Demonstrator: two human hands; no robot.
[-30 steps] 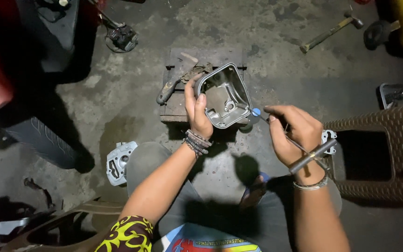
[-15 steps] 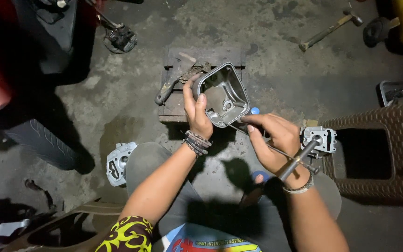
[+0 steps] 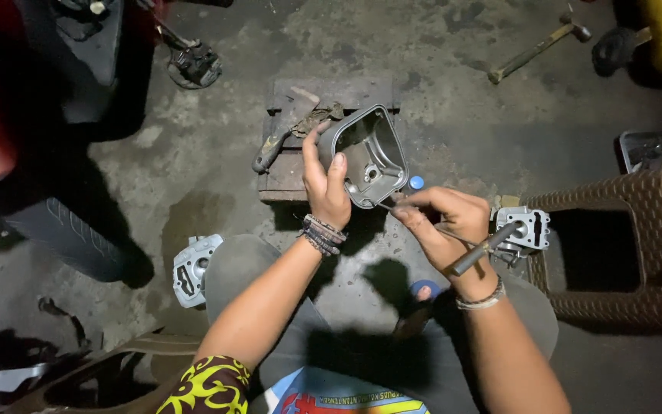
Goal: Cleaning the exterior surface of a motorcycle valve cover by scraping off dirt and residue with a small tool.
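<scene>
My left hand (image 3: 325,182) grips a grey metal engine cover (image 3: 369,153), hollow side up, above a worn wooden block (image 3: 285,172). My right hand (image 3: 442,226) is closed around a thin screwdriver-like tool (image 3: 478,249) with a dark handle. The tool's tip touches the cover's lower edge. Beaded bracelets circle my left wrist, and a band sits on my right wrist.
A scraper (image 3: 281,130) lies on the block. A hammer (image 3: 534,50) rests on the concrete floor at the far right. Two metal engine parts (image 3: 191,268) (image 3: 526,228) flank my knees. A brown woven stool (image 3: 622,245) stands right. A small blue cap (image 3: 416,182) lies on the floor.
My right hand has moved left toward the cover, bringing the tool's tip to its lower edge. The left hand keeps holding the cover.
</scene>
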